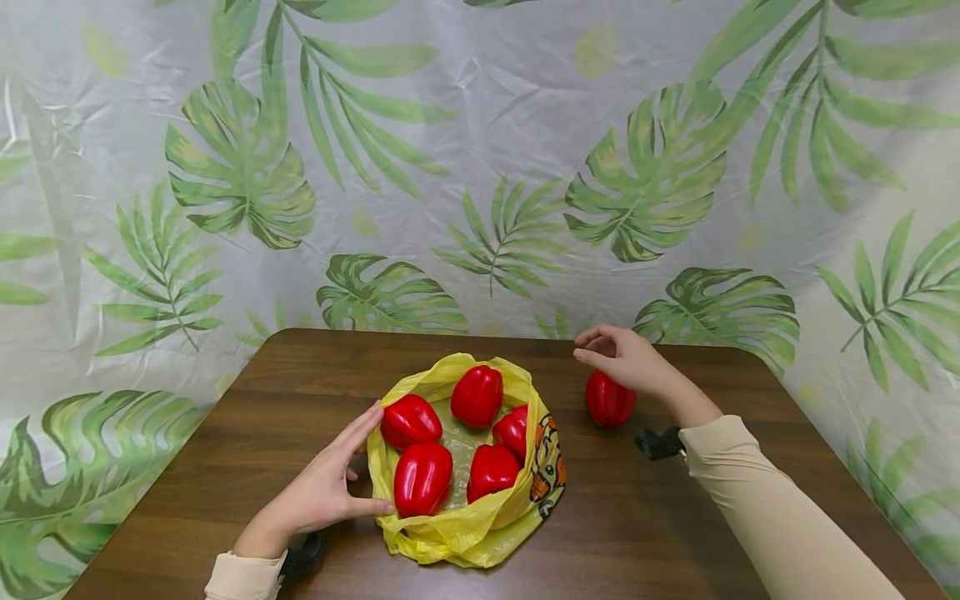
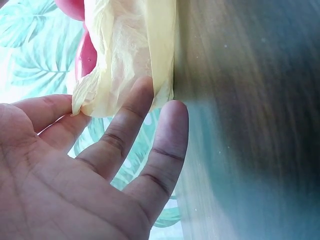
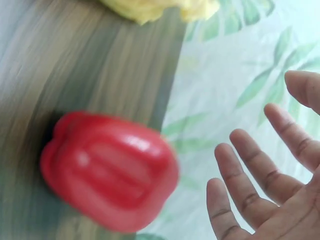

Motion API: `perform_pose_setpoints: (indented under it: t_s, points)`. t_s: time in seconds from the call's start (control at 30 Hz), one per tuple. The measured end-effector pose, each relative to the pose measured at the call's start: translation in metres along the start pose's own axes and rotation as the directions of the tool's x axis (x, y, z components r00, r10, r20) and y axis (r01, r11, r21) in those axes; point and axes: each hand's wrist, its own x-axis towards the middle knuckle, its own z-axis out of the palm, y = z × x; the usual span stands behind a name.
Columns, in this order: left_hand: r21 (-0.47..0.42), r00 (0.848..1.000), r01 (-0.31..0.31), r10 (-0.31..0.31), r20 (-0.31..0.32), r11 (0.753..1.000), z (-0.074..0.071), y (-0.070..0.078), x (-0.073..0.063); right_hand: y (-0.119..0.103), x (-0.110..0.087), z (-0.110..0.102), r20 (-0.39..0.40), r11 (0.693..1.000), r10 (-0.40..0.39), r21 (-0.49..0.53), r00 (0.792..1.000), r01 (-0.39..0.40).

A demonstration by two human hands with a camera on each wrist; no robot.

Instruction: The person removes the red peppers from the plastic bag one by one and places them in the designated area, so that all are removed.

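Observation:
A yellow plastic bag [image 1: 480, 542] stands on the table with its mouth wide and its rim uneven. Several shiny red bell peppers [image 1: 423, 479] lie inside it, around its walls. My left hand [image 1: 322, 492] is spread against the bag's left side, its thumb and fingertips touching the rim. In the left wrist view its fingers [image 2: 172, 130] are nearly straight beside the thin plastic. To the right of the bag, one more red bell pepper [image 3: 112, 170] rests on the table. My right hand [image 1: 626, 362] hovers just above and beyond this pepper, holding nothing, its fingers loosely bent and apart from it.
The brown wooden table [image 1: 300, 375] has rounded far corners. A leaf-patterned curtain [image 1: 495, 150] hangs right behind its far edge. An orange and black printed picture [image 1: 549, 458] shows on the bag's right side. A dark strap [image 1: 660, 444] sits under the right wrist.

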Motion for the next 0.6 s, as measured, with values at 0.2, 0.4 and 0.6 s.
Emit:
perform_pose_setpoints:
  t_s: [0.2,0.4,0.6]
  points:
    - [-0.004,1.000,-0.002,0.002,-0.002,1.000,0.000,0.000,0.000,-0.023,0.003,0.003,0.033,0.999,-0.053,-0.001,0.998,0.053]
    - [-0.004,1.000,-0.001,0.001,0.002,1.000,0.000,0.001,-0.001,-0.047,0.003,0.009,0.095,0.996,-0.080,-0.027,0.992,0.083]
    - [-0.004,1.000,-0.003,0.003,0.002,1.000,0.000,0.001,0.000,-0.071,0.002,0.016,0.154,0.994,-0.103,-0.004,0.983,0.105]
